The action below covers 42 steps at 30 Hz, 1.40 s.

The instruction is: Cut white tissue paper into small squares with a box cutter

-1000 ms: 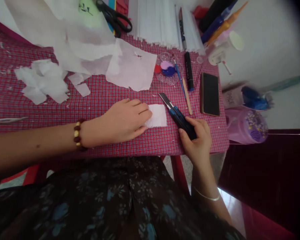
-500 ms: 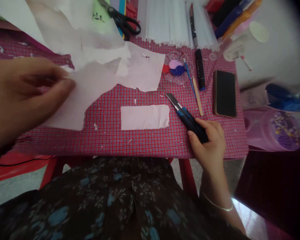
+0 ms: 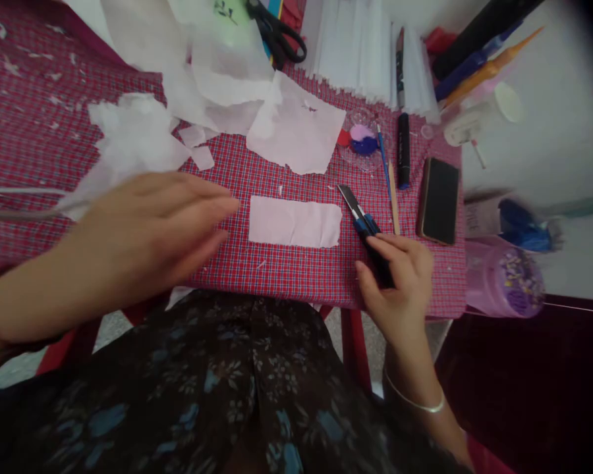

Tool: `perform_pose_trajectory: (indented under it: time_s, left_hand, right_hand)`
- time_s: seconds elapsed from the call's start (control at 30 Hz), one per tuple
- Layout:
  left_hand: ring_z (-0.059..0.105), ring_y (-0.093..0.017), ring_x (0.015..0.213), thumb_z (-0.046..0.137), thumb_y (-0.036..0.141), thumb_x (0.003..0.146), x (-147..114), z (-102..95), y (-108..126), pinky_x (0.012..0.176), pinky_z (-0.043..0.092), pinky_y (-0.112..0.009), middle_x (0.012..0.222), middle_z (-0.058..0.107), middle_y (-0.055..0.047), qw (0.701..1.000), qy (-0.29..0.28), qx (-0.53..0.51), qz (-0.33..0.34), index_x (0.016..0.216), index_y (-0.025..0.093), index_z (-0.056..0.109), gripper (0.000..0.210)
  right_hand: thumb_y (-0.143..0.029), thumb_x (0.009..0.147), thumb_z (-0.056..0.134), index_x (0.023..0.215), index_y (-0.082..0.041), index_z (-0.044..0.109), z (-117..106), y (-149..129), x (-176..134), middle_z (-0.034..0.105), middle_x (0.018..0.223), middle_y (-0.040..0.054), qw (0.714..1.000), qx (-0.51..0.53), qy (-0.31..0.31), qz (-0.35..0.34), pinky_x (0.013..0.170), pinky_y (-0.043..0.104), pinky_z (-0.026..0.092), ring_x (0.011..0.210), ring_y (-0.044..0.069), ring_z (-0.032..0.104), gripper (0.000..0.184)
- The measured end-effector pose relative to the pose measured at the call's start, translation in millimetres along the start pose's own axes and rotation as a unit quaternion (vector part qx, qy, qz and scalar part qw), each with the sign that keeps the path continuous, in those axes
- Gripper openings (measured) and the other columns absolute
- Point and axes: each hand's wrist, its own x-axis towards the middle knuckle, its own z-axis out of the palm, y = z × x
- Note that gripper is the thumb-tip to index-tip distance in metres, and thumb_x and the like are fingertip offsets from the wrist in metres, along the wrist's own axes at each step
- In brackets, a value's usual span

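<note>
My right hand (image 3: 398, 283) rests on the tabletop with its fingers around the black and blue utility knife (image 3: 375, 247), whose blade is out and points up and left. To the left of that blade lies a small rectangular strip of pale pink paper (image 3: 295, 222), flat and slightly creased at its right end. My left hand (image 3: 153, 224), a little smeared by motion, is stretched out with fingers extended just left of the strip, apart from it and holding nothing. Crumpled white paper (image 3: 133, 131) lies behind the left hand. A torn pink sheet (image 3: 301, 125) lies beyond the strip.
A red checked cloth (image 3: 237, 263) covers the table, dotted with paper scraps. Toward the back are scissors (image 3: 281, 39), white sticks (image 3: 356, 52), a clear dish with coloured clay (image 3: 363, 139), a black marker (image 3: 404, 151) and a wooden stick (image 3: 394, 201). At right lies a phone (image 3: 439, 201).
My left hand has moved right, toward the strip, and its fingers have straightened. The large pale sheet beside it is gone from the front left. The right hand stays on the knife.
</note>
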Motion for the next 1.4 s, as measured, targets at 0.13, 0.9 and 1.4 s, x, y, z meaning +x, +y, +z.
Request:
perform_pose_trajectory:
  time_s: [0.13,0.9,1.4]
  left_hand:
    - [0.061,-0.027,0.122,0.048,0.029,0.102,37.5,38.1,20.9,0.106,0.046,-0.041,0.129,0.069,-0.009,0.992,-0.020,0.081,0.095,0.129,0.019,0.062,0.031]
    - [0.063,-0.023,0.096,0.046,0.021,0.101,72.5,61.7,29.1,0.081,0.047,-0.036,0.102,0.072,-0.008,0.986,0.021,0.133,0.099,0.099,0.018,0.069,0.023]
    - [0.063,-0.021,0.083,0.051,0.012,0.097,87.9,67.5,45.9,0.068,0.043,-0.033,0.086,0.070,-0.006,0.979,0.008,0.163,0.123,0.084,0.017,0.066,0.020]
  right_hand:
    - [-0.021,0.091,0.066,0.118,-0.026,0.068,17.4,-3.9,18.2,0.070,0.120,0.0099,0.995,-0.012,-0.079,-0.063,0.098,0.056,0.045,0.112,0.031,0.063,0.028]
    - [-0.016,0.089,0.058,0.089,-0.025,0.062,8.1,-1.9,24.6,0.073,0.111,0.0057,0.987,0.135,-0.084,-0.035,0.097,0.051,0.051,0.108,0.025,0.068,0.010]
    - [-0.021,0.085,0.070,0.134,-0.028,0.054,-10.4,-12.1,10.9,0.063,0.136,0.0108,0.981,0.137,-0.131,-0.046,0.110,0.058,0.046,0.130,0.031,0.059,0.052]
